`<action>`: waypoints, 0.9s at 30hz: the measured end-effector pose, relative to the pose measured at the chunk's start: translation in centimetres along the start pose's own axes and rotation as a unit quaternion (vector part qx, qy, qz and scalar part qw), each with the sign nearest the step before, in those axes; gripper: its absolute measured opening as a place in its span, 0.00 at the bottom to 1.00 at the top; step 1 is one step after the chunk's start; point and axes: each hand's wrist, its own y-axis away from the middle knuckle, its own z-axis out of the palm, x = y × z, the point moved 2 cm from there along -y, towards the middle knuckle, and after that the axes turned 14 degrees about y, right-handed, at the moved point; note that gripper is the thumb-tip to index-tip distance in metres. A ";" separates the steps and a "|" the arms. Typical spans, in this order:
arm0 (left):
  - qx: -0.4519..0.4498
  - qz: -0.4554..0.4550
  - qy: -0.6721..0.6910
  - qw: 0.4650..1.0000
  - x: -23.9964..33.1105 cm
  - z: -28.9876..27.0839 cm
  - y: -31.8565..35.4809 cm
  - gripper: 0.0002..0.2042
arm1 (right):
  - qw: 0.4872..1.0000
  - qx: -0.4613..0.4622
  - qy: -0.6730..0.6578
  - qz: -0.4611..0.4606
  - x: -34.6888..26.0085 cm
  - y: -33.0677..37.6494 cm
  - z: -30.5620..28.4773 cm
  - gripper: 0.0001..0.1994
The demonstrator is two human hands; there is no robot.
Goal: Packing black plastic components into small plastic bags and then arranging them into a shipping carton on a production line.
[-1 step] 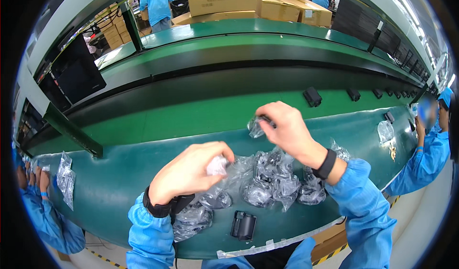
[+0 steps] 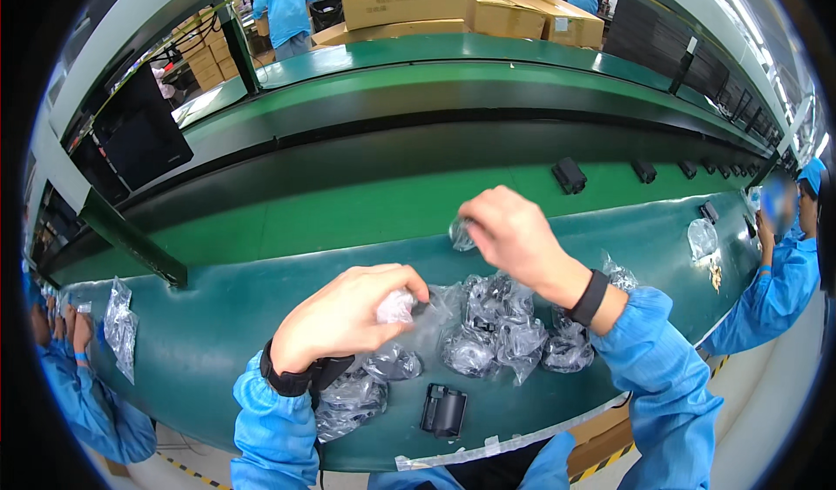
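Note:
My left hand (image 2: 340, 316) is closed around a crumpled clear plastic bag (image 2: 396, 307), whose loose end trails to the right. Farther out and to the right, my right hand (image 2: 518, 242) pinches a small clear plastic bag (image 2: 461, 235); my fingers hide most of what is inside. Below both hands, several dark parts in clear bags (image 2: 501, 324) lie heaped on the green bench (image 2: 218, 333). More bagged parts (image 2: 353, 403) rest beside my left wrist. An unwrapped black plastic housing (image 2: 444, 410) lies by the near edge, touched by neither hand.
Behind the bench runs a green conveyor belt (image 2: 348, 216) with a row of black housings (image 2: 569, 176) at the right. A flat plastic bag (image 2: 120, 329) lies far left. A dark post (image 2: 131, 237) stands at the back left. Co-workers in blue sleeves (image 2: 766, 298) sit at both sides.
My right hand has moved slightly left with its bag, and the dark thing seen under its fingers is now covered. My left hand has barely shifted.

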 end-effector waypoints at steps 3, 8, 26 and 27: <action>-0.033 -0.052 0.039 0.997 -0.7 -1.1 0.8 0.14 | 0.989 -0.049 0.076 -0.120 -1.2 0.8 0.9 0.13; 0.049 -0.123 0.002 0.991 -1.6 -2.8 0.8 0.15 | 0.986 -0.124 -0.111 0.019 -1.0 1.3 -1.4 0.10; 0.138 -0.129 0.082 0.978 -0.5 -2.4 0.5 0.05 | 0.943 -0.231 -0.210 0.116 1.4 -0.2 -0.7 0.06; 0.146 -0.135 0.103 0.974 -0.3 -2.7 0.6 0.05 | 0.932 -0.216 -0.262 0.127 1.0 -0.5 -1.3 0.05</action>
